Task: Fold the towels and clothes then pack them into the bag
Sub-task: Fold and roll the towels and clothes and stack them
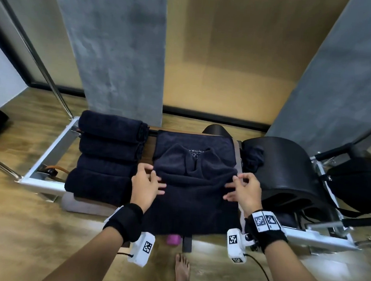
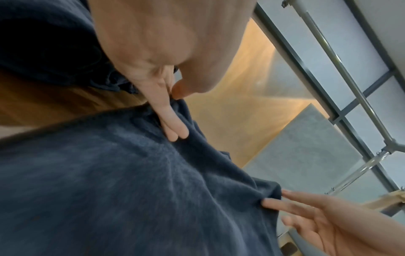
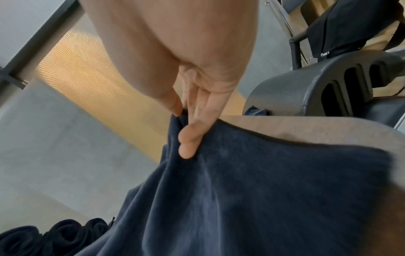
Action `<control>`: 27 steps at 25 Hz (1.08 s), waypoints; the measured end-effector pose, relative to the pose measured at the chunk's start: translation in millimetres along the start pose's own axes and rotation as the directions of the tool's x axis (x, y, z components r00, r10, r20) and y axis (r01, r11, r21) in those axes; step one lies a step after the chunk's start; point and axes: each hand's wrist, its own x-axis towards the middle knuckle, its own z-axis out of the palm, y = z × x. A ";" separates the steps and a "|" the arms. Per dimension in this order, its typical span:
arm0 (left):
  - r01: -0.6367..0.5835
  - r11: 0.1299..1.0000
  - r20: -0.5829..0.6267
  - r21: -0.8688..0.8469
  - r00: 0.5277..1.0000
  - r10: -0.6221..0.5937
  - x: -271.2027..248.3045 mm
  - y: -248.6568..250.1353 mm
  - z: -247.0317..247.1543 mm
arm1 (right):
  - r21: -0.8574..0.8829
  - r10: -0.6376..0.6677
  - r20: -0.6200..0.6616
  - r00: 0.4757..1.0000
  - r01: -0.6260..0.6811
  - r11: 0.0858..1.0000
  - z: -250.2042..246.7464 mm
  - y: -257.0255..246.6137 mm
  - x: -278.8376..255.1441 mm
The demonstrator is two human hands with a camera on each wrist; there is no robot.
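Observation:
A dark navy towel [image 1: 194, 185] lies spread on the padded bench in front of me, its far part folded over toward me. My left hand [image 1: 155, 179] pinches the left end of that folded edge, thumb against fingers [image 2: 173, 112]. At the right end my right hand [image 1: 234, 185] pinches the towel [image 3: 252, 190] between thumb and fingers [image 3: 190, 136]. Several folded navy towels [image 1: 108, 152] lie in a row to the left. A black bag [image 1: 358, 185] sits at the far right.
A black curved barrel [image 1: 288, 170] stands right of the towel, with a crumpled dark cloth [image 1: 253, 156] against it. The bench's metal frame [image 1: 46, 151] runs along the left, with grey pillars behind. A pink object [image 1: 173, 239] and my bare foot [image 1: 182, 271] are on the wood floor.

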 end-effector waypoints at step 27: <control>-0.473 0.849 0.146 0.237 0.881 0.450 -36.3 4.2 -42.9 | -0.626 -0.506 0.199 0.839 0.506 0.593 -35.6 60.5 -47.7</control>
